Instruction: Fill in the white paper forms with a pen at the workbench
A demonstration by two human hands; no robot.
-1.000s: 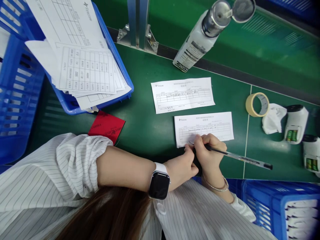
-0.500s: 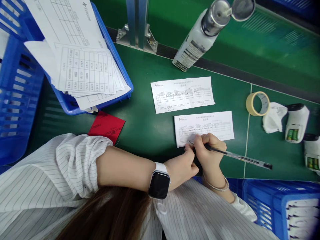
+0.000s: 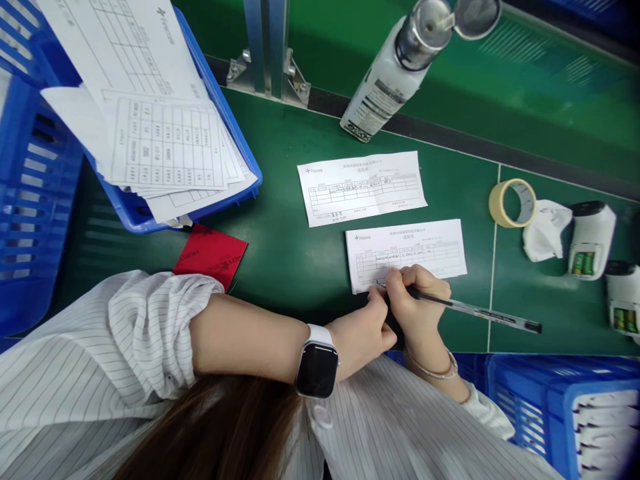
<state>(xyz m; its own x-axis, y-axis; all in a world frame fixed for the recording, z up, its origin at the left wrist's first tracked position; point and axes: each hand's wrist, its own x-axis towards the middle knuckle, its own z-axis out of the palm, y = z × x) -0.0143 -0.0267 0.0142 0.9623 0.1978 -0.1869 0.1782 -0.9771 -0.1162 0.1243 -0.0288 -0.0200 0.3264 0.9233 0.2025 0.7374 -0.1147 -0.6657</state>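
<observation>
A black-capped clear pen [image 3: 480,312] is pinched in my right hand [image 3: 419,303], its tip near the lower left of a printed paper form [image 3: 410,243]. Handwriting fills part of the form's top row. My left hand [image 3: 360,337], wearing a white-strapped watch [image 3: 317,368], is closed, its fingertips at the form's lower edge beside the pen tip. The undersides of the left fingers are hidden. Just beyond lies a second form [image 3: 363,189] with handwritten entries, apart from the first.
A blue basket [image 3: 254,187] piled with papers [image 3: 167,143] stands at left, a red card [image 3: 213,255] before it. A spray can-like bottle [image 3: 375,90] stands at the back. Masking tape [image 3: 497,205], crumpled white tissue [image 3: 546,230] and two white devices [image 3: 593,230] with exposed batteries lie right.
The whole view has shifted slightly, with the bench items appearing a little further left. Both hands keep nearly the same pose, the pen still at the same part of the form.
</observation>
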